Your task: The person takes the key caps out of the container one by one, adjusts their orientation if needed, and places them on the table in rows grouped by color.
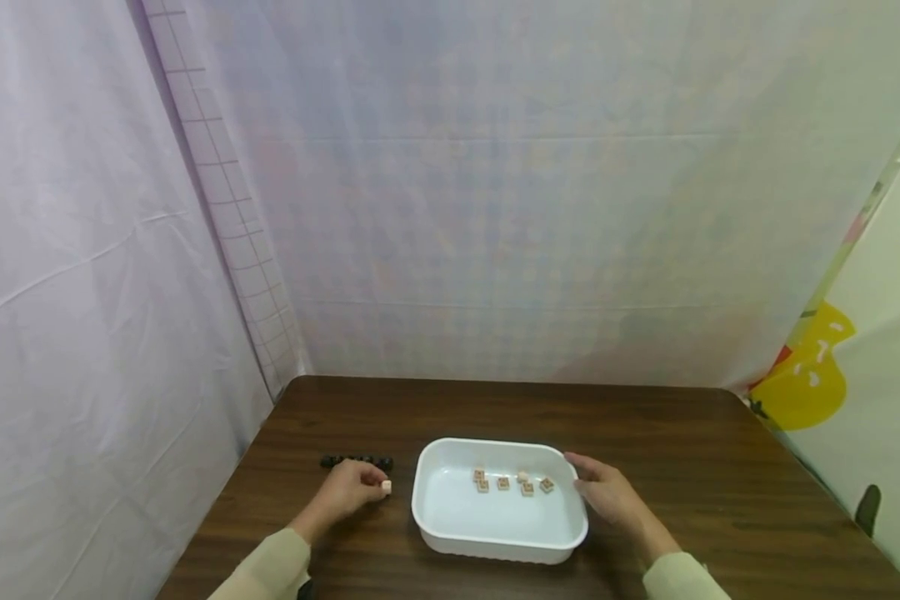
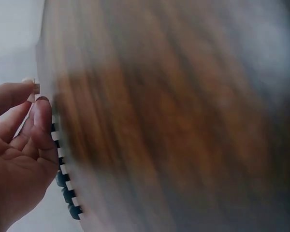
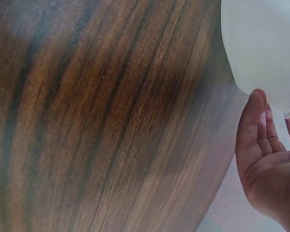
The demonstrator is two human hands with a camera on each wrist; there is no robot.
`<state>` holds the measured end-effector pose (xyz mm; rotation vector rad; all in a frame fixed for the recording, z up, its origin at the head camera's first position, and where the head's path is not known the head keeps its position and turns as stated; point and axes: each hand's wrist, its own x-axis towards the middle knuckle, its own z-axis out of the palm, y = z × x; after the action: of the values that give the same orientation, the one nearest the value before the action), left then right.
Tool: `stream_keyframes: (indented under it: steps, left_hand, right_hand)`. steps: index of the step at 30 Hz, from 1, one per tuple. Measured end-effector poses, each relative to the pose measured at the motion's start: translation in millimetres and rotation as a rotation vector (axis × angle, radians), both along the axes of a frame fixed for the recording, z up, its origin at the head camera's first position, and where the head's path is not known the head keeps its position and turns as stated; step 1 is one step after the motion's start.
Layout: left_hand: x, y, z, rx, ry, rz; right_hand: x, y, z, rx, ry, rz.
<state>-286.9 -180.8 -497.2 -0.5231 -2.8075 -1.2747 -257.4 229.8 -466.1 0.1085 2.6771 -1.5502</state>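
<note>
A small pale cube-like block (image 1: 386,487) is pinched between the thumb and fingertips of my left hand (image 1: 351,487), left of the white tray (image 1: 502,550). Just behind that hand lies a dark strip of bumpy segments (image 1: 334,461); the hand partly hides it. The left wrist view catches the block (image 2: 36,89) edge-on at the fingertips. My right hand (image 1: 607,493) holds the tray's right rim, thumb at the edge and fingers along the outer wall (image 3: 266,53). Several small square blocks with brownish markings (image 1: 503,483) lie inside the tray, towards its back half.
A dark brown wood-grain table (image 1: 645,417) carries everything. White curtain-like sheets hang behind it (image 1: 495,208) and on the left (image 1: 82,292). On the right is a pale surface with a yellow shape (image 1: 806,383).
</note>
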Motion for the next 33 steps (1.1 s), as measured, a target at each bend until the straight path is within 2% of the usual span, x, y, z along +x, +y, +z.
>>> stream_keyframes:
  steps: [11, 21, 33]
  left_hand:
    - [0.5, -3.5, -7.2, 0.021, 0.009, -0.029]
    - [-0.3, -3.4, -4.7, 0.053, -0.02, -0.03]
    - [-0.2, -5.3, -1.4, 0.02, -0.032, -0.015]
  right_hand:
    - [-1.6, 1.6, -3.0, 0.0, -0.03, -0.002]
    - [-1.6, 0.6, -1.4, 0.007, -0.01, -0.003]
    - [-0.2, 1.0, -1.0, 0.045, 0.02, 0.006]
